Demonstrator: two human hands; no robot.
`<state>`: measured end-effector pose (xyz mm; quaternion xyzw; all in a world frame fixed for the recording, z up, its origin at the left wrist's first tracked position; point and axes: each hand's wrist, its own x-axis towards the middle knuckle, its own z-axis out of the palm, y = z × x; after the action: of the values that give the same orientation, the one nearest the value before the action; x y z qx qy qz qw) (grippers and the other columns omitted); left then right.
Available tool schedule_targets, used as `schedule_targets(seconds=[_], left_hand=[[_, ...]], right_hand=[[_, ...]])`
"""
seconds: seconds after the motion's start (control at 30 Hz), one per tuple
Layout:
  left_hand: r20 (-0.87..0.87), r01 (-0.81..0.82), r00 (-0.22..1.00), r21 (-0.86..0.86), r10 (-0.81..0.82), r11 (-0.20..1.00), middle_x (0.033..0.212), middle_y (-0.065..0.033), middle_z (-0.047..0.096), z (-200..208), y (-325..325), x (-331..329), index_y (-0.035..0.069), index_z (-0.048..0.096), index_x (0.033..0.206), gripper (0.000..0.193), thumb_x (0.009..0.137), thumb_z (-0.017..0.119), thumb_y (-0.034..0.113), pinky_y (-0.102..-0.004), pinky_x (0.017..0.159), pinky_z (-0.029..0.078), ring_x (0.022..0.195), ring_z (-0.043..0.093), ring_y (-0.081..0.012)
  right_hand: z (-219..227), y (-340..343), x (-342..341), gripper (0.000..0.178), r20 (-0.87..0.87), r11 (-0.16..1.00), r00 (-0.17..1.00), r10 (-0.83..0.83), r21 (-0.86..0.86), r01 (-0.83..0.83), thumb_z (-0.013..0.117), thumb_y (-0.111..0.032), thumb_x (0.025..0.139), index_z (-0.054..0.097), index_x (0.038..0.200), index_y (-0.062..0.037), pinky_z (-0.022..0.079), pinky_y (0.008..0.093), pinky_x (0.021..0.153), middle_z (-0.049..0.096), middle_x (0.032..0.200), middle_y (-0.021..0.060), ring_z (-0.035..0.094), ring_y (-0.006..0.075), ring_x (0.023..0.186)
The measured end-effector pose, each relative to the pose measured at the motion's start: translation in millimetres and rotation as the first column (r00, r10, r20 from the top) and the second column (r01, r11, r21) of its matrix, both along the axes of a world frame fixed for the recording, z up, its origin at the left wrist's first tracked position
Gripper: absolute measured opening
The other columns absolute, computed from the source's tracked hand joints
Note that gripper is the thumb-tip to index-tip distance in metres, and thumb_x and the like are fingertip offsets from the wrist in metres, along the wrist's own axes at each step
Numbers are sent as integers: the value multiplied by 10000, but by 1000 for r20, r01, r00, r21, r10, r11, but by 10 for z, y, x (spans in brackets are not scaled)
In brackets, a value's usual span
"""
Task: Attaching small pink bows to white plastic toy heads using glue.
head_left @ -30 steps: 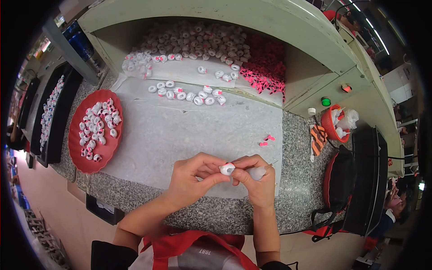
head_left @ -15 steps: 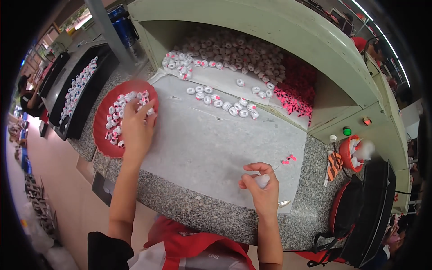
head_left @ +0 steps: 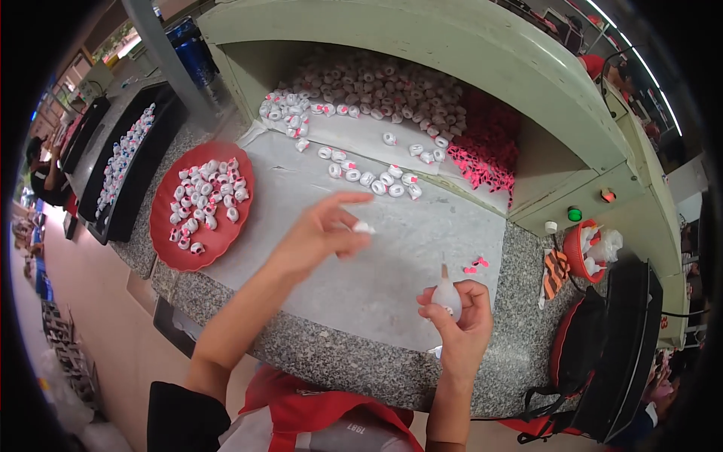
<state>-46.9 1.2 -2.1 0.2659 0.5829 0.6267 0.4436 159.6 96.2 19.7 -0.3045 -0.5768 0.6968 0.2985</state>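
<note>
My left hand is over the middle of the white sheet, slightly blurred. Between its thumb and fingers is a small white piece; the index finger stretches out above it. My right hand grips a whitish squeeze bottle, held upright with its thin nozzle pointing up. To the left stands a red scalloped dish with several small white pieces marked with pink and dark spots. Beyond my left hand lies a loose group of white ring-like pieces. Two small pink pieces lie near the bottle.
A pale green cabinet arches over the back, holding heaped white pieces and pink pieces. At right are an orange-red basket with similar bottles, a striped cloth and a black bag. A black tray stands far left.
My left hand has left the red dish and moved right over the sheet with a small white piece. My right hand has shifted slightly right and turned the squeeze bottle nozzle up.
</note>
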Motion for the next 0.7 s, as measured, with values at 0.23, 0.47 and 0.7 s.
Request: schedule_targets(seconds=[0.23,0.47,0.7], left_hand=[[457,-58,889,180,-31,982,974,-89,549,165,27,701,-19,480,1123,349,783,559,-17,-269,740,499,913,580,-220],[-65,-125,985,350,157,928,1051,-135,483,57,4,790,-67,496,1018,312,722,554,-147,-302,812,501,974,547,-227],[-98,-122,981,358,168,926,1039,-136,482,41,-2,792,-66,505,1009,299,724,556,-139,-305,812,503,972,545,-225]], right_hand=[[64,-154,62,208,-99,822,910,-403,398,407,500,-75,671,515,856,20,424,251,653,535,813,84,499,136,697],[61,-245,188,191,-15,792,979,-201,586,171,552,-58,686,528,863,10,427,229,638,547,812,81,518,121,699],[25,-224,161,185,-19,771,979,-201,614,171,563,-45,687,536,863,7,431,219,627,560,798,79,529,115,691]])
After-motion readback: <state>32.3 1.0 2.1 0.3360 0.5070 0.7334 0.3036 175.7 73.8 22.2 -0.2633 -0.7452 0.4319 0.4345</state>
